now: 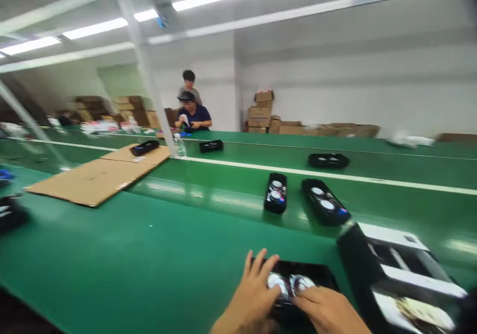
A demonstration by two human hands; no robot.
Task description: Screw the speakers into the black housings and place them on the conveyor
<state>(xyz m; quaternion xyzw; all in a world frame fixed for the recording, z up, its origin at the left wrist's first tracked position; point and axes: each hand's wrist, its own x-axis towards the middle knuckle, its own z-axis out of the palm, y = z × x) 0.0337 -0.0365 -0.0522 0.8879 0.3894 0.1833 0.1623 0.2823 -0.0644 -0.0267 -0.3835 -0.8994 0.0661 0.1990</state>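
A long black speaker housing (322, 273) lies on the green bench in front of me, with two round silvery drivers in its face. My left hand (257, 284) rests on its left end, fingers stretched and spread over the far edge, thumb touching the left driver (278, 283). From the near right, my right hand (324, 306) reaches over the housing, its closed fingertips on the right driver (301, 283). The hands hide the housing's near side, and part of the right hand's grip is out of sight.
Two similar speakers (276, 193) (324, 202) lie beyond, on the green belt; more sit farther off. An open black-and-white box (361, 264) stands at my right. Flat cardboard (93, 177) lies left, near a slanted post (151, 80) and a bottle (180, 146). Two people (196, 115) are across the line.
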